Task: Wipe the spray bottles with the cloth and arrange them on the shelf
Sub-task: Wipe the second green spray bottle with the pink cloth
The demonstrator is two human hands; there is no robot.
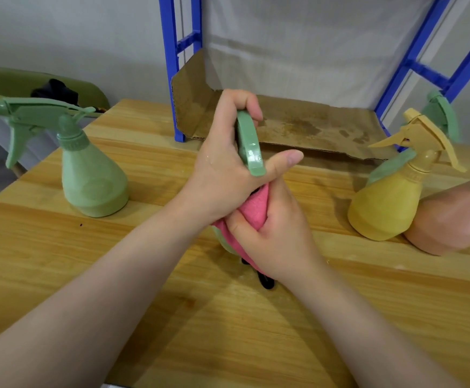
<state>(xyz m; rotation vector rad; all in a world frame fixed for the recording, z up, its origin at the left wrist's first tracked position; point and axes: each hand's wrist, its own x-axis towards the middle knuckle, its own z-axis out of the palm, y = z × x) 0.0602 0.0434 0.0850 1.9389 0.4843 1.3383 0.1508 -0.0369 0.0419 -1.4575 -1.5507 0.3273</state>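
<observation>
My left hand [222, 163] grips the trigger head of a green spray bottle [249, 144] held over the middle of the wooden table [60, 275]. Its body is mostly hidden behind my hands. My right hand [275, 233] holds a pink cloth [252, 210] wrapped round the bottle's neck and body. Another green spray bottle [91, 169] stands upright at the left. A yellow spray bottle [393, 197] stands at the right, with a pink bottle [452, 219] beside it and a further green one [438, 113] behind it.
A blue metal shelf frame [178, 65] stands at the table's far edge, with stained cardboard [298, 121] lining its lowest level. A green chair [10, 82] carrying a dark object sits at the far left. A small black item [266, 280] lies under my right wrist.
</observation>
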